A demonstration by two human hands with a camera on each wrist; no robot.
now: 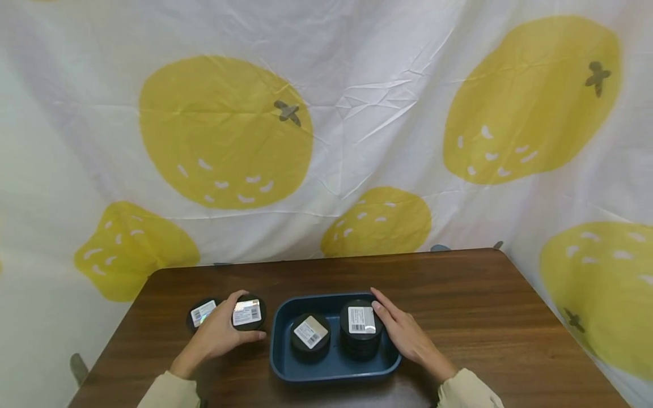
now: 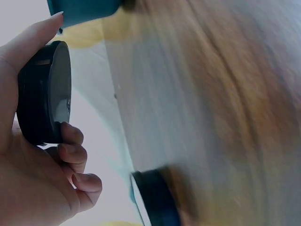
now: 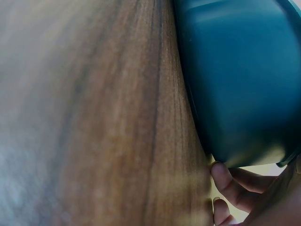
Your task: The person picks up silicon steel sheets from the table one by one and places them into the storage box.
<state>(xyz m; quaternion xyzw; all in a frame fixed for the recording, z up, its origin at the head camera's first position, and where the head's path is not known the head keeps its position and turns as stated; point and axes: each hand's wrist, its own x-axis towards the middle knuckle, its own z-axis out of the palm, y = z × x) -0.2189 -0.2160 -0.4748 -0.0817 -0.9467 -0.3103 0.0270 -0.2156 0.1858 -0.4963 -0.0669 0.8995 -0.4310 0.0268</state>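
Note:
My left hand (image 1: 220,331) grips a flat round black container (image 1: 247,311), thumb on one side and curled fingers on the other. It has a white barcode label, and in the left wrist view the container (image 2: 44,94) is raised off the table. A blue tray (image 1: 334,375) stands to its right. Inside the tray are a labelled black container (image 1: 310,338) on the left and a stack of black containers (image 1: 361,326) on the right. My right hand (image 1: 405,334) holds the tray's right side, its thumb by the stack and its fingers outside the wall (image 3: 240,84).
Another labelled black container (image 1: 202,313) lies on the table left of the tray, partly behind my left hand. The brown wooden table (image 1: 490,317) extends to the right. Behind it hangs a white cloth (image 1: 357,141) printed with yellow fruit.

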